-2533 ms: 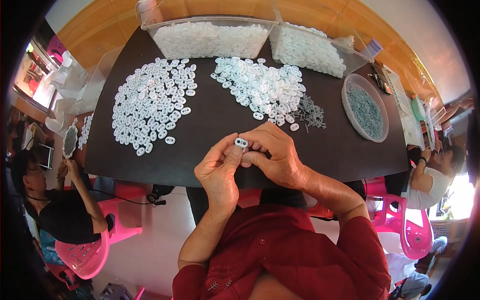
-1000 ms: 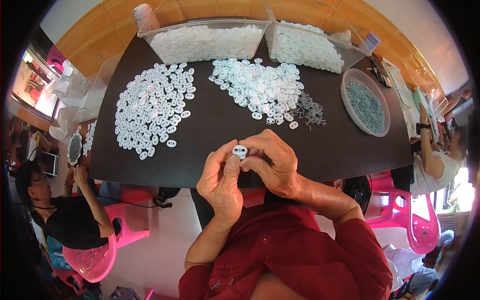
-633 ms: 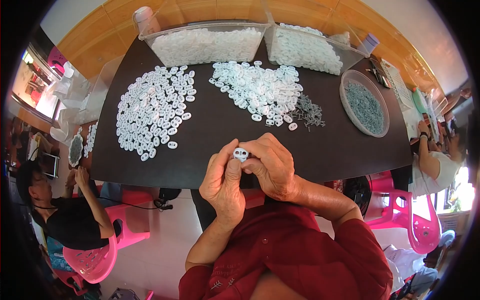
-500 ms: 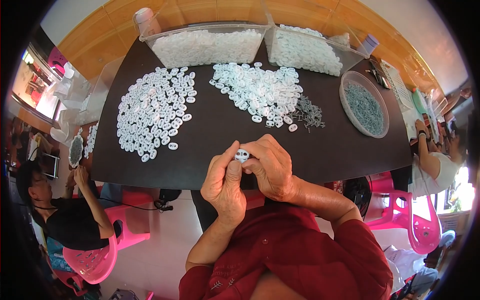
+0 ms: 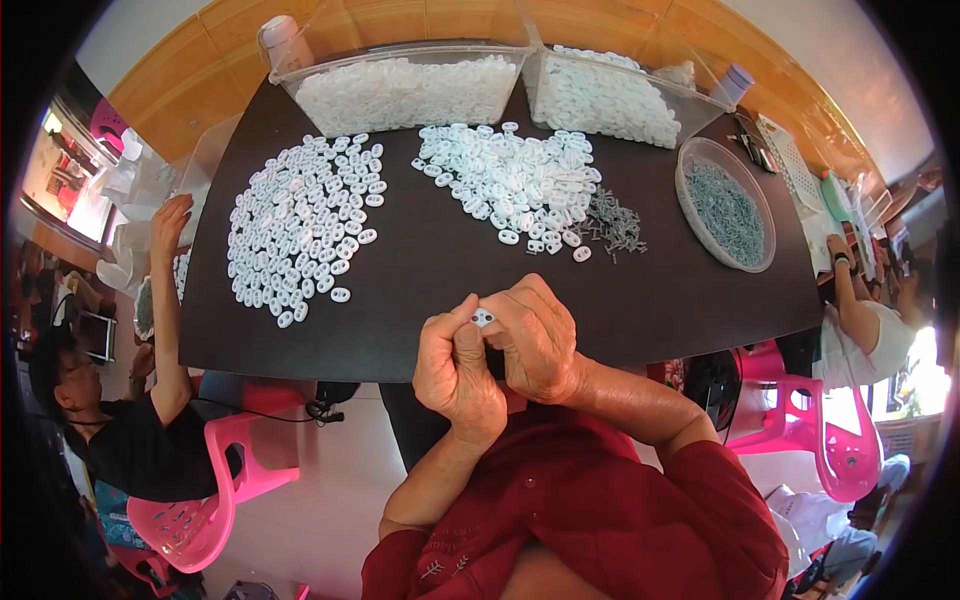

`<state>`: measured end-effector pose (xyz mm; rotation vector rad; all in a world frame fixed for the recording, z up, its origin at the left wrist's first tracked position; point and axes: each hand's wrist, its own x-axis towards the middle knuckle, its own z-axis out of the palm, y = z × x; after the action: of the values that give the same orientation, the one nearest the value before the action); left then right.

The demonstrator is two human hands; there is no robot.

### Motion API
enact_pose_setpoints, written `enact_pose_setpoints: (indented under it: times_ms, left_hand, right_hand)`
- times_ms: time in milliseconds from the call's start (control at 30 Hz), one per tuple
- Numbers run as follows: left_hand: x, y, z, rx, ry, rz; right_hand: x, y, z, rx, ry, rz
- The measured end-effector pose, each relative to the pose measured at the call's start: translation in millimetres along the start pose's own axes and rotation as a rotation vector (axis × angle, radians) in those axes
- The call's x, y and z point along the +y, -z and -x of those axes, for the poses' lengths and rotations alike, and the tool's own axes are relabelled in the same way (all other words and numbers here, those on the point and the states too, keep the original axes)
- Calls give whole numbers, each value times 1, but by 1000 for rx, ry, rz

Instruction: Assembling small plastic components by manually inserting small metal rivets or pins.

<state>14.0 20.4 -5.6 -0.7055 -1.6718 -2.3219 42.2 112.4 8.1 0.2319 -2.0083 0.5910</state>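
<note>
Between the fingertips of both hands, above the table's front edge, is a small white oval plastic piece [image 5: 483,317] with two dark holes. My left hand [image 5: 458,368] pinches it with thumb and forefinger from the left. From the right, the curled fingers of my right hand [image 5: 537,335] press on it and cover part of it. Past my hands lies a heap of similar white pieces [image 5: 505,175], with a small pile of grey screws or pins [image 5: 614,224] at its right side. A second, wider spread of white pieces [image 5: 300,225] is at the left.
Two clear plastic bins [image 5: 325,125] [image 5: 690,128] of white pieces stand at the back. A round clear tub [image 5: 764,262] of grey screws or pins sits at right. One person [image 5: 130,430] sits at left on a pink chair [image 5: 225,490], another [image 5: 860,335] at right.
The white piece has turned between my fingers, and my left hand has shifted slightly right. The person at left has raised an arm toward the side table.
</note>
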Motion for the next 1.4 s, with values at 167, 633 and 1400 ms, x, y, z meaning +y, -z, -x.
enact_pose_setpoints:
  times_ms: [167, 633, 1400]
  left_hand:
    - [4, -4, 0, -21, 47, -2]
    - [-9, 13, -33, -362, 331, -237]
    - [-52, -46, -55, -763, -498, -923]
  right_hand:
    - [-2, 3, -2, 9, -27, 2]
    - [100, 93, -94, -16, -295, 346]
    - [100, 87, -28, -315, -104, 236]
